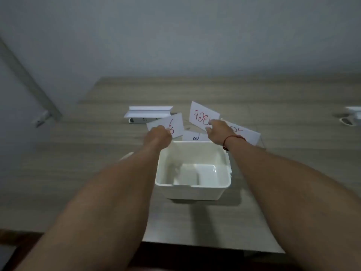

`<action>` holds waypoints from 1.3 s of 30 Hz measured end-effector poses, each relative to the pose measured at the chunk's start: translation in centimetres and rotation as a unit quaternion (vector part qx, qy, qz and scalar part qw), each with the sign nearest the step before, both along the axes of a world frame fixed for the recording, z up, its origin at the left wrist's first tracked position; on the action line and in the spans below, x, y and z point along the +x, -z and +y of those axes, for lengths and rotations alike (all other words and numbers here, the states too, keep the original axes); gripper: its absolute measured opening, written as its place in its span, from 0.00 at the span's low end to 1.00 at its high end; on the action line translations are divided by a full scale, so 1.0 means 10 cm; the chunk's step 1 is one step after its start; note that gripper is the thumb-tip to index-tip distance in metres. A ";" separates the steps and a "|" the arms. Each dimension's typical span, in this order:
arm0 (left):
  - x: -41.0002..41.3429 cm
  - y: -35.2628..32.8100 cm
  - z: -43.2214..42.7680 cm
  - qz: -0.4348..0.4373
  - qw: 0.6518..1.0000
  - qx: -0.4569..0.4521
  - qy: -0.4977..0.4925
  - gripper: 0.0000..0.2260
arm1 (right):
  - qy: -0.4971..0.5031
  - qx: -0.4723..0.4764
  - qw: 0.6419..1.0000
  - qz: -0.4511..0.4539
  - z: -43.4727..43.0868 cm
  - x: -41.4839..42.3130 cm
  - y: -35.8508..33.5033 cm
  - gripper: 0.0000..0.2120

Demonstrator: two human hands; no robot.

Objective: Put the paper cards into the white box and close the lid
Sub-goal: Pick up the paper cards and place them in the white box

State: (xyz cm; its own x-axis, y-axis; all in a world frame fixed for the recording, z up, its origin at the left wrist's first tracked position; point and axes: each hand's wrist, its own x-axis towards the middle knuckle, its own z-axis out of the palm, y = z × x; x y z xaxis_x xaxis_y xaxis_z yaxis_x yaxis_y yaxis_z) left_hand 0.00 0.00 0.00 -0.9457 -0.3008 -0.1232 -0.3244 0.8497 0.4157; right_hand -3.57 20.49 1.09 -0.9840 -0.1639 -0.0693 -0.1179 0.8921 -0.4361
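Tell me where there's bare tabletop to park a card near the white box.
Free: the table right of the white box, the stretch left of the left forearm, and the strip toward the near edge. Crowded: behind the box, where the left hand and right hand hold cards over two lying cards.

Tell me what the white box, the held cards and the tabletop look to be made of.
White box: likely glossy moulded plastic, given its rounded corners and sheen inside. Cards in the left hand and right hand: thin matte white paper or card, with marker writing. Table: pale wood-grain surface, probably laminate; real wood cannot be ruled out.
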 end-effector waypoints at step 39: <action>-0.06 0.68 -0.01 -0.102 0.984 0.122 -0.086 0.19 | -0.027 -0.004 0.978 0.206 -0.32 -0.46 -0.16 0.15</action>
